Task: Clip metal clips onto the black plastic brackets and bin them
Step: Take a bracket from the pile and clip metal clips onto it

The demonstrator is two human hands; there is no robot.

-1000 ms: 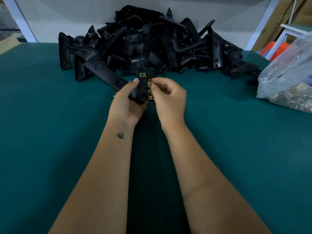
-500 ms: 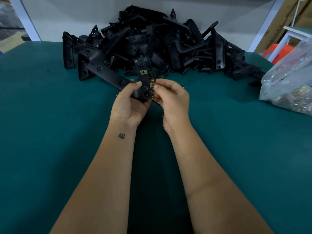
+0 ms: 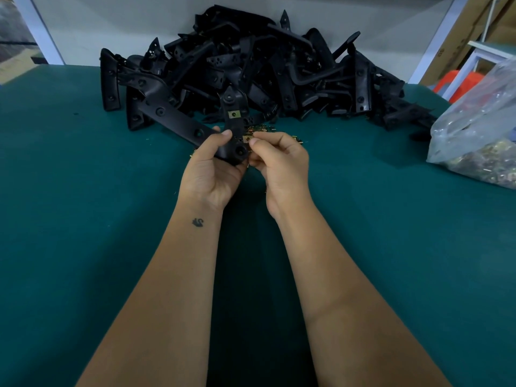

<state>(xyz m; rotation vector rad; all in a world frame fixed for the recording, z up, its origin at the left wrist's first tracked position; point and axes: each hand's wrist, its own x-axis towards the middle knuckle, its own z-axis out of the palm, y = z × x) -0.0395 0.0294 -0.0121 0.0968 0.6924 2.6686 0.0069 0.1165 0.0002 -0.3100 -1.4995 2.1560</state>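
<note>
My left hand (image 3: pixel 213 170) grips a black plastic bracket (image 3: pixel 234 129) and holds it upright above the green table. One brass-coloured metal clip (image 3: pixel 234 114) sits on the bracket's upper part. My right hand (image 3: pixel 282 160) pinches a second metal clip (image 3: pixel 246 139) against the bracket's right edge, lower down. A few loose clips (image 3: pixel 262 128) lie on the table just behind my hands, partly hidden by them.
A large heap of black brackets (image 3: pixel 251 68) fills the back of the green table (image 3: pixel 83 219). A clear plastic bag of metal clips (image 3: pixel 483 146) lies at the right edge. White frame posts, cardboard and an orange stool stand behind the table.
The bracket has been turned a little in my left hand. My right hand has brought the second clip up against the bracket's right edge.
</note>
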